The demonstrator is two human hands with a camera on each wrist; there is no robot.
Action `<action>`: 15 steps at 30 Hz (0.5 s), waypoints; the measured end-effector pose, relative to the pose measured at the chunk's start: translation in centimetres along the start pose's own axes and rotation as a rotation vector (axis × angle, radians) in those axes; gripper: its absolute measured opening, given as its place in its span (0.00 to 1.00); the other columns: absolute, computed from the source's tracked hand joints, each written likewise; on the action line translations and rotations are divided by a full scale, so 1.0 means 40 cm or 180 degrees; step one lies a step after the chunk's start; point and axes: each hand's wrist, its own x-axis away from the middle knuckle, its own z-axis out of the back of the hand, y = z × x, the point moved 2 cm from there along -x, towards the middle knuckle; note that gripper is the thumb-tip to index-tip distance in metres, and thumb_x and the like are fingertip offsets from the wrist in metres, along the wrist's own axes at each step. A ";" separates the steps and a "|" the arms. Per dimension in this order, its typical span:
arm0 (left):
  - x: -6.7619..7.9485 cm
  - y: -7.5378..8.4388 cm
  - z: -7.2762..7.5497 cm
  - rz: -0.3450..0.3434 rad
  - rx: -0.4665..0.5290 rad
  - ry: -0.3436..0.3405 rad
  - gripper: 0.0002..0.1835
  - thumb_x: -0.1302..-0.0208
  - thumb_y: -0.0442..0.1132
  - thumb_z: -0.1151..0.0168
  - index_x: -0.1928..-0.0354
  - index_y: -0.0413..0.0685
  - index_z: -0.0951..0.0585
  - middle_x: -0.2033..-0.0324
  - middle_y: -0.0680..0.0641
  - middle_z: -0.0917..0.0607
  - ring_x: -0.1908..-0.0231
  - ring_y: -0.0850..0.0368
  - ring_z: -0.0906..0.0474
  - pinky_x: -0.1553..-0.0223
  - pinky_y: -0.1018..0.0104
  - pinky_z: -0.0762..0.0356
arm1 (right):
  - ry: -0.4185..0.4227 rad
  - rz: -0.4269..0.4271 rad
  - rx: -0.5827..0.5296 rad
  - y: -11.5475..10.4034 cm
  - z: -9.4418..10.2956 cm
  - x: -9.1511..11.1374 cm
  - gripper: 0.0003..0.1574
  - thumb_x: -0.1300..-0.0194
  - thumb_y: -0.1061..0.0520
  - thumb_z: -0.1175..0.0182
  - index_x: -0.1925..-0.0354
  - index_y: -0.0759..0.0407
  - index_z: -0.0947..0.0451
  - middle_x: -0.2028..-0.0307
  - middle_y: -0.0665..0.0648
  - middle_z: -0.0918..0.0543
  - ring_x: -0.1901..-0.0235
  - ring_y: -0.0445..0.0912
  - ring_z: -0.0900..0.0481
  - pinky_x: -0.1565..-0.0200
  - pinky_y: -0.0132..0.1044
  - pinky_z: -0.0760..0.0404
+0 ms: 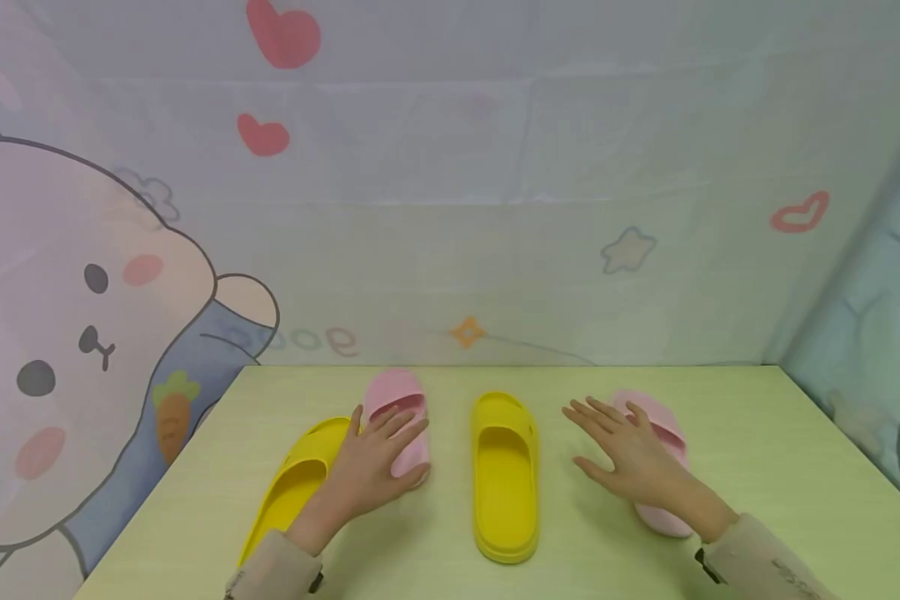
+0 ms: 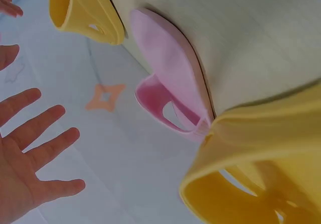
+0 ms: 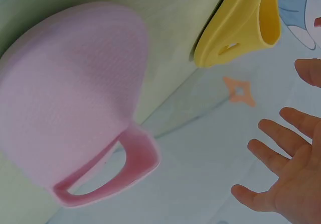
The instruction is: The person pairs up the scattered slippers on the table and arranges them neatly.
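Two yellow slippers and two pink slippers lie on a pale table. My left hand (image 1: 367,471), fingers spread, hovers between the left yellow slipper (image 1: 292,483) and the left pink slipper (image 1: 396,389), partly covering both in the head view. Over the right pink slipper (image 1: 667,521) my right hand (image 1: 633,458) hangs with its fingers spread, hiding its middle. The other yellow slipper (image 1: 506,492) lies between the hands, toe pointing away. Both wrist views show the left palm (image 2: 20,169) and the right palm (image 3: 296,179) holding nothing, apart from the slippers.
The pale table (image 1: 450,575) ends at a back edge against a light cloth (image 1: 450,167) printed with hearts, stars and a large cartoon animal (image 1: 67,333). Another patterned cloth (image 1: 885,333) hangs at the right side, with a dark curved cord-like line at the far right.
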 end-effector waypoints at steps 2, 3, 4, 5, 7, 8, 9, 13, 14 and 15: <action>0.003 -0.006 0.004 -0.0002 -0.0011 0.0001 0.27 0.48 0.54 0.40 0.46 0.53 0.25 0.46 0.48 0.23 0.45 0.48 0.29 0.44 0.33 0.47 | 0.0015 -0.0008 0.0011 0.007 0.003 0.004 0.38 0.46 0.48 0.40 0.38 0.53 0.38 0.42 0.56 0.29 0.40 0.55 0.35 0.47 0.63 0.44; 0.005 -0.009 0.005 -0.0006 -0.0035 0.0002 0.26 0.48 0.54 0.40 0.46 0.53 0.25 0.47 0.49 0.23 0.45 0.48 0.29 0.44 0.33 0.47 | 0.0017 -0.0016 0.0016 0.010 0.004 0.007 0.38 0.46 0.48 0.39 0.38 0.53 0.37 0.42 0.56 0.28 0.40 0.55 0.35 0.47 0.63 0.44; 0.006 -0.012 0.005 -0.0009 -0.0055 0.0004 0.26 0.48 0.54 0.40 0.46 0.53 0.25 0.47 0.49 0.23 0.45 0.49 0.29 0.44 0.34 0.47 | 0.0013 -0.0027 0.0018 0.014 0.005 0.009 0.38 0.46 0.48 0.39 0.38 0.53 0.37 0.42 0.56 0.28 0.40 0.55 0.35 0.47 0.63 0.44; 0.007 -0.015 0.006 -0.0008 -0.0067 0.0003 0.26 0.47 0.54 0.40 0.46 0.54 0.25 0.47 0.49 0.23 0.45 0.49 0.29 0.44 0.34 0.47 | 0.0004 -0.0037 0.0021 0.017 0.006 0.011 0.37 0.46 0.48 0.39 0.38 0.53 0.37 0.43 0.56 0.27 0.40 0.55 0.35 0.47 0.64 0.44; 0.010 -0.021 0.006 -0.0011 -0.0100 0.0021 0.25 0.47 0.53 0.40 0.47 0.54 0.24 0.48 0.49 0.22 0.45 0.48 0.29 0.44 0.34 0.46 | -0.0002 -0.0048 0.0052 0.022 0.008 0.013 0.37 0.46 0.48 0.39 0.38 0.53 0.37 0.43 0.55 0.27 0.41 0.55 0.34 0.48 0.64 0.43; 0.012 -0.023 0.007 -0.0008 -0.0104 0.0032 0.25 0.47 0.53 0.40 0.47 0.54 0.24 0.48 0.49 0.22 0.45 0.48 0.29 0.44 0.34 0.46 | -0.0005 -0.0052 0.0063 0.025 0.009 0.014 0.37 0.46 0.49 0.39 0.38 0.53 0.37 0.44 0.55 0.26 0.41 0.55 0.34 0.48 0.64 0.43; 0.014 -0.024 0.009 0.0003 -0.0092 0.0043 0.24 0.47 0.52 0.40 0.48 0.53 0.24 0.49 0.49 0.21 0.45 0.47 0.28 0.44 0.34 0.46 | -0.0005 -0.0053 0.0071 0.027 0.010 0.014 0.37 0.46 0.49 0.39 0.38 0.53 0.37 0.44 0.56 0.26 0.41 0.55 0.34 0.48 0.64 0.43; 0.023 -0.031 0.016 0.0049 -0.0072 0.0064 0.23 0.48 0.50 0.38 0.50 0.51 0.22 0.51 0.48 0.20 0.47 0.45 0.28 0.45 0.34 0.45 | 0.0043 -0.0030 0.0154 0.035 0.012 0.018 0.37 0.47 0.49 0.39 0.39 0.52 0.37 0.45 0.55 0.25 0.42 0.55 0.33 0.48 0.64 0.42; 0.026 -0.033 0.017 0.0067 -0.0071 0.0056 0.22 0.48 0.49 0.38 0.50 0.51 0.22 0.51 0.48 0.20 0.47 0.45 0.28 0.45 0.35 0.45 | 0.0063 -0.0020 0.0164 0.038 0.012 0.019 0.37 0.47 0.49 0.38 0.39 0.52 0.36 0.46 0.55 0.24 0.43 0.55 0.32 0.49 0.64 0.42; 0.028 -0.036 0.018 0.0075 -0.0084 0.0056 0.22 0.48 0.49 0.38 0.50 0.51 0.22 0.52 0.48 0.19 0.47 0.45 0.28 0.45 0.35 0.45 | 0.0083 -0.0013 0.0174 0.041 0.012 0.021 0.37 0.47 0.49 0.38 0.40 0.52 0.36 0.46 0.55 0.24 0.43 0.55 0.32 0.49 0.63 0.42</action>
